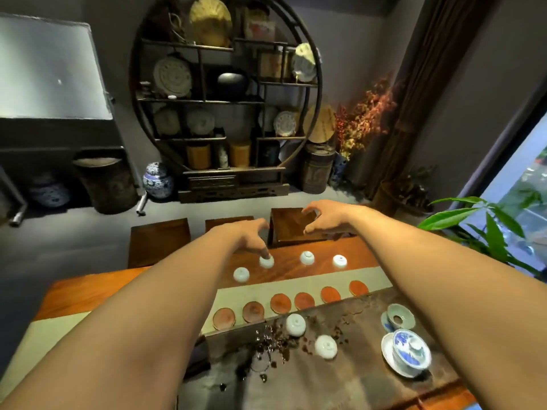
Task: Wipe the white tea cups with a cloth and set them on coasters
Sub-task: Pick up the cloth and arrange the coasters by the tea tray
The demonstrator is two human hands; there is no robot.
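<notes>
Glossy wooden table: left hand fingers pinch round white cup; right hand spread.

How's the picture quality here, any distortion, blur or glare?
Head view: wide-angle bending stretches both forearms and tilts the round shelf; room dim, daylight from the window at right; overall soft, the cups lack fine detail; the board at left looks washed out.

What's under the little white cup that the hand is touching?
The cup under the left hand sits upside down on the bare wooden table, not on a coaster. Anything beneath it is hidden.
</notes>
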